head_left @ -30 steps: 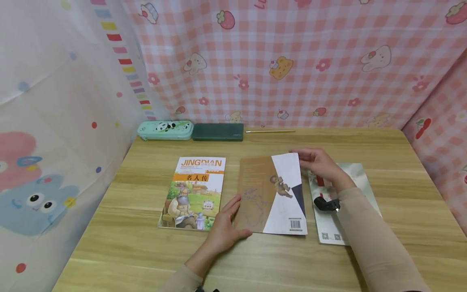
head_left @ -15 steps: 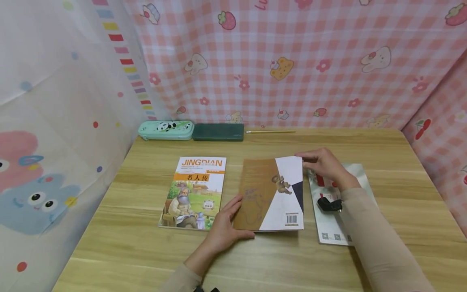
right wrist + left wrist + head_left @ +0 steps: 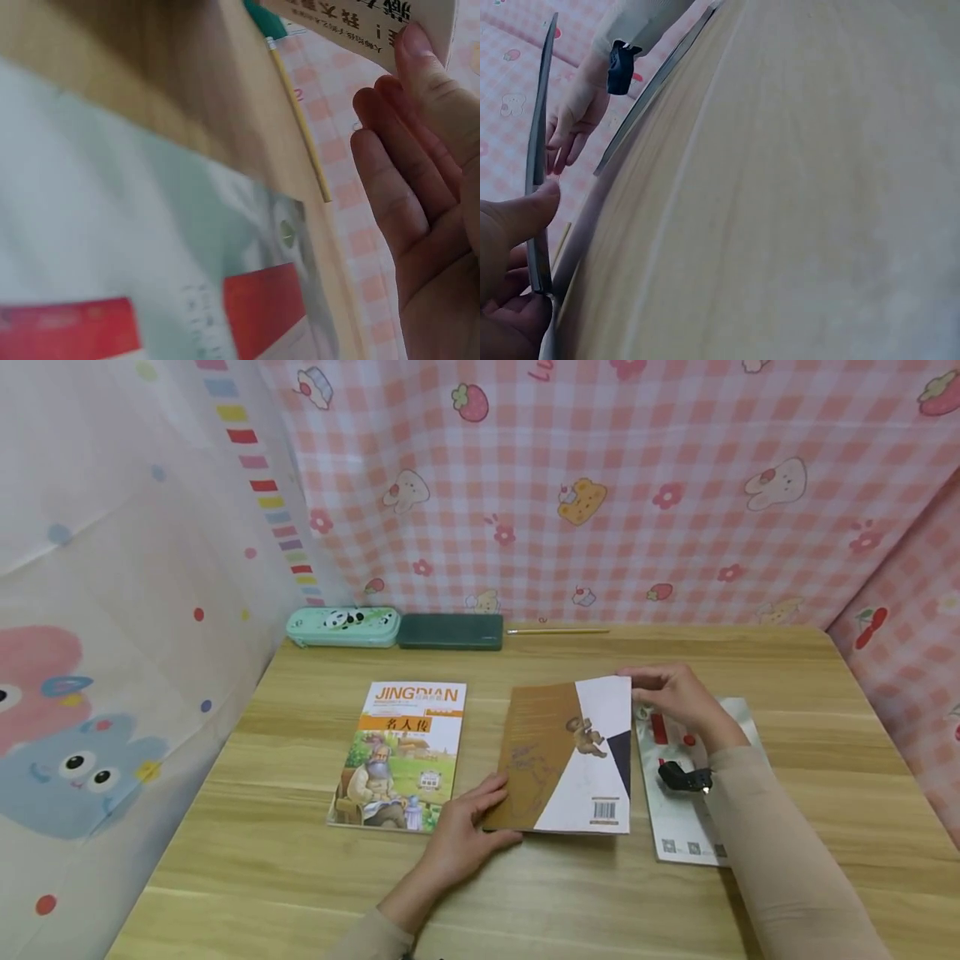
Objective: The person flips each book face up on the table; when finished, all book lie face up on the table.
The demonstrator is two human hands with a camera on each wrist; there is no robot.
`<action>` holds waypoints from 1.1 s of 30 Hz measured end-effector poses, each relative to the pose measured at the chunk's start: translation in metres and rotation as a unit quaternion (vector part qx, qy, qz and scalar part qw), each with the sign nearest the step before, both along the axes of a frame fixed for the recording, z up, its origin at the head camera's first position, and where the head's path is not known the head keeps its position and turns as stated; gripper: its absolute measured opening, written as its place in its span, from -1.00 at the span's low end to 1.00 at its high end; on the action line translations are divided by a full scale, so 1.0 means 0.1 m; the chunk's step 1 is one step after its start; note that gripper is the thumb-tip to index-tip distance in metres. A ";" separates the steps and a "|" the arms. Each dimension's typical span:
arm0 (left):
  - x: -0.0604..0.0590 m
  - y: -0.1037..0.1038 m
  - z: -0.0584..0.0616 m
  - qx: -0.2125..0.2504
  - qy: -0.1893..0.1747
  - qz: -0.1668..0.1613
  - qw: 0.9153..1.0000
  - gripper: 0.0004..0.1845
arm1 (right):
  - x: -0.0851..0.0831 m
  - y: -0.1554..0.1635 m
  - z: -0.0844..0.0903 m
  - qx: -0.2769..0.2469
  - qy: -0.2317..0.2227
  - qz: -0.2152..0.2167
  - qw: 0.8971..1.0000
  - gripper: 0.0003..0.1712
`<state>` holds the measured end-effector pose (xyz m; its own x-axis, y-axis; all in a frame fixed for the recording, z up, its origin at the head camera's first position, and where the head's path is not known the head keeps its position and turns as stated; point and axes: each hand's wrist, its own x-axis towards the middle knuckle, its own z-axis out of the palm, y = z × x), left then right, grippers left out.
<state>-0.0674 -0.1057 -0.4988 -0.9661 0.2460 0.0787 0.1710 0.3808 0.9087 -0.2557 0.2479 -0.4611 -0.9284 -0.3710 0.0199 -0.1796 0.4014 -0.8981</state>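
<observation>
A brown-and-white book [image 3: 555, 760] with a barcode in its lower right corner is tilted up off the table, its right side higher. My left hand [image 3: 463, 839] grips its lower left corner; in the left wrist view the thumb [image 3: 536, 214] lies on one side of the book [image 3: 540, 135] and fingers on the other. With thumb and fingertips my right hand [image 3: 678, 697] pinches the upper right corner. That corner [image 3: 375, 30] shows printed characters in the right wrist view. Under the right forearm lies a pale green book [image 3: 667, 810] with red marks, partly hidden.
Left of my hands lies a book with a bearded man on its cover [image 3: 397, 756]. Along the table's back edge stand a mint panda pencil case [image 3: 343, 627], a dark green case [image 3: 450, 632] and a pencil [image 3: 558, 631]. Patterned cloth hangs behind the table [image 3: 247, 893].
The brown-and-white book has shifted slightly right, its tilt varying. My right hand has moved a little right with its corner; the left hand stays at the lower left corner.
</observation>
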 end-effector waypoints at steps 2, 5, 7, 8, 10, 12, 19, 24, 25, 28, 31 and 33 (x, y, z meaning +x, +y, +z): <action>0.00 0.00 0.03 0.006 0.006 0.009 1.000 -0.38 | -0.01 0.01 0.01 -0.030 0.001 0.004 1.000 -0.59; -0.01 -0.01 0.08 0.026 0.016 0.029 0.999 -0.45 | -0.02 0.01 0.05 -0.082 0.015 0.016 0.996 -0.61; -0.03 -0.02 0.12 0.042 0.025 0.045 0.998 -0.48 | -0.03 0.00 0.09 -0.112 0.030 0.023 0.993 -0.62; -0.04 -0.03 0.13 0.052 0.030 0.051 0.997 -0.49 | -0.04 0.00 0.11 -0.126 0.037 0.027 0.991 -0.63; -0.06 -0.04 0.17 0.071 0.038 0.062 0.995 -0.52 | -0.05 -0.01 0.15 -0.143 0.053 0.031 0.988 -0.63; -0.07 -0.05 0.21 0.090 0.046 0.075 0.992 -0.55 | -0.06 -0.01 0.18 -0.159 0.068 0.027 0.985 -0.63; -0.14 -0.09 0.41 0.144 0.098 0.105 0.979 -0.73 | -0.05 -0.02 0.32 -0.228 0.061 -0.007 0.972 -0.80; -0.19 -0.13 0.53 0.122 0.166 0.107 0.973 -0.75 | -0.06 -0.05 0.46 -0.230 0.056 -0.033 0.971 -0.82; -0.20 -0.13 0.55 0.121 0.177 0.106 0.971 -0.76 | -0.06 -0.06 0.49 -0.225 0.058 -0.039 0.972 -0.83; -0.20 -0.13 0.59 0.109 0.208 0.114 0.965 -0.78 | -0.07 -0.09 0.56 -0.197 0.071 -0.063 0.976 -0.84; -0.20 -0.14 0.61 0.093 0.230 0.136 0.959 -0.77 | -0.08 -0.12 0.63 -0.175 0.082 -0.079 0.978 -0.86; -0.19 -0.14 0.61 0.085 0.239 0.150 0.956 -0.76 | -0.09 -0.14 0.65 -0.175 0.082 -0.079 0.978 -0.87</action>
